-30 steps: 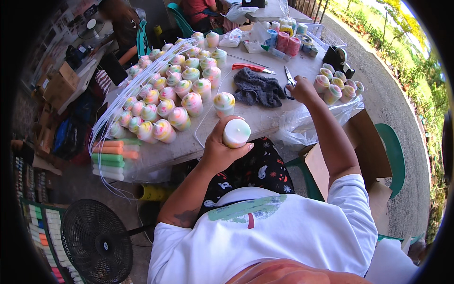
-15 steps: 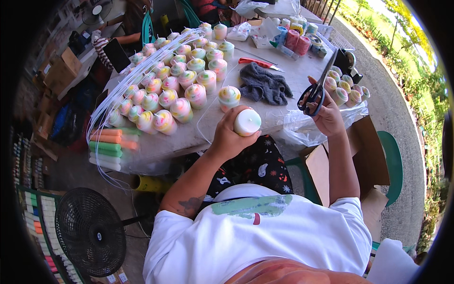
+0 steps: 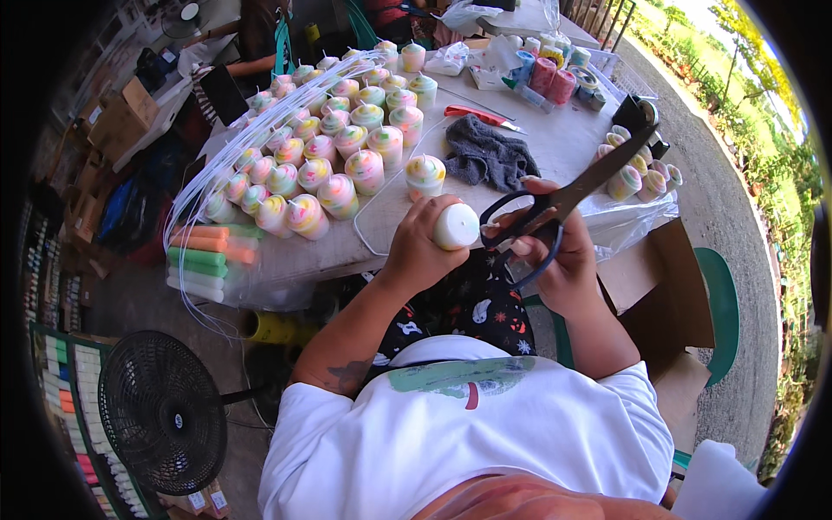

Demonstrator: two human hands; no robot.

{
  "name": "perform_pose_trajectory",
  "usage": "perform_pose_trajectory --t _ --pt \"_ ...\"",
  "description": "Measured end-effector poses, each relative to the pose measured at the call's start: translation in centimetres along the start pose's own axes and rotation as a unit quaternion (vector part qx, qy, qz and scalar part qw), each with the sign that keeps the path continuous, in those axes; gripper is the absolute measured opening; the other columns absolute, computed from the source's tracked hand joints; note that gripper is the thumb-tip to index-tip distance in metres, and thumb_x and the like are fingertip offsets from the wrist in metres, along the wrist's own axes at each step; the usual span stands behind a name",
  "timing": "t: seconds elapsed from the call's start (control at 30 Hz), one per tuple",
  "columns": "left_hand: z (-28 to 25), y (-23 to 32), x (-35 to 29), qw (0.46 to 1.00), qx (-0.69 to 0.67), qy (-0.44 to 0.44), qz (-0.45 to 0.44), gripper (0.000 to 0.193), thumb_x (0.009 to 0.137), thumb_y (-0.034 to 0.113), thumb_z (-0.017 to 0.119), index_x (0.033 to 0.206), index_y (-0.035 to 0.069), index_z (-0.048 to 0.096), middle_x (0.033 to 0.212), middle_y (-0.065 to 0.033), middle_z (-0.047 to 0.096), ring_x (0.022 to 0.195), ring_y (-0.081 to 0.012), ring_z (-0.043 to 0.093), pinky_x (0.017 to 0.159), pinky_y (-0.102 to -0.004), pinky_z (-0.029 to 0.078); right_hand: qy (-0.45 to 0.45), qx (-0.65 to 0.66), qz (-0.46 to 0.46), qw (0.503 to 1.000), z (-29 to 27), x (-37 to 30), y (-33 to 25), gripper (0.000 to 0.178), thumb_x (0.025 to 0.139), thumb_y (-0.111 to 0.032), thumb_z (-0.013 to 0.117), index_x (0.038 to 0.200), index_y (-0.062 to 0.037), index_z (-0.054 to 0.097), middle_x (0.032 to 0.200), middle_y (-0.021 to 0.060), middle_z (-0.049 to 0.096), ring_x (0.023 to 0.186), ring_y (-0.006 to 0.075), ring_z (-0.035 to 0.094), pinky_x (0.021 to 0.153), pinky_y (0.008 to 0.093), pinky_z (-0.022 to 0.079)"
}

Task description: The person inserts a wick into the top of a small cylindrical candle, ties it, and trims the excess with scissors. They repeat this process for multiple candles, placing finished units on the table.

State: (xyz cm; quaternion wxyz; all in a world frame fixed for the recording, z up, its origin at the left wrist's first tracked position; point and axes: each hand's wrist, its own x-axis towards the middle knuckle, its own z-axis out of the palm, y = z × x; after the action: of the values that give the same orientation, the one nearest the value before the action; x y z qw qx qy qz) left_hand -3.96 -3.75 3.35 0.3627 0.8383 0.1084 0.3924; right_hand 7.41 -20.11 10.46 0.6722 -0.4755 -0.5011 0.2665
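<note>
My left hand (image 3: 416, 247) is wrapped round a white pillar candle (image 3: 457, 227), its flat round end facing me. In my right hand (image 3: 568, 260) is a pair of large scissors (image 3: 607, 169) with dark blue loop handles. Its blades point up and away to the right, while the loops lie close beside the candle. Just beyond my left hand stands a swirled pastel candle (image 3: 425, 178), upright on the table. A dark grey cloth (image 3: 490, 154) lies crumpled to the right of it.
Rows of pastel candles (image 3: 321, 143) cover the table's left part, with a bundle of white wicks (image 3: 251, 121) across them. Coloured candle sticks (image 3: 199, 256) lie at the left edge. A red-handled cutter (image 3: 477, 113) rests behind the cloth. An open cardboard box (image 3: 667, 286) stands at right.
My right hand has come left and down toward the candle, bringing the scissors' loops close to it. The left hand still holds the candle in nearly the same place.
</note>
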Motion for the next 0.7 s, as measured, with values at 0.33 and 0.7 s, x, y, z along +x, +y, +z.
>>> perform_pose_trajectory --t 0.33,0.7 --pt "-0.5 1.0 0.8 1.000 0.006 -0.008 0.008 0.054 0.063 0.008 0.075 0.113 0.010 0.055 0.102 -0.0146 0.060 0.094 -0.0364 0.061 0.082 -0.0430 0.051 0.100 0.101 -0.227 0.963 1.5 0.2 -0.6 0.052 0.092 0.000 0.056 0.137 -0.0009 0.030 0.108 0.0147 0.062 0.108 0.0230 0.060 0.093 0.0334 0.044" --pt "-1.8 1.7 0.6 0.999 0.016 -0.037 0.030 0.055 0.065 0.009 0.078 0.115 0.010 0.053 0.103 -0.0160 0.058 0.098 -0.0375 0.059 0.084 -0.0427 0.050 0.032 0.007 -0.026 0.999 0.5 0.1 0.3 0.054 0.092 -0.003 0.059 0.139 -0.0040 0.033 0.100 0.0095 0.061 0.092 0.0156 0.061 0.083 0.0296 0.049"
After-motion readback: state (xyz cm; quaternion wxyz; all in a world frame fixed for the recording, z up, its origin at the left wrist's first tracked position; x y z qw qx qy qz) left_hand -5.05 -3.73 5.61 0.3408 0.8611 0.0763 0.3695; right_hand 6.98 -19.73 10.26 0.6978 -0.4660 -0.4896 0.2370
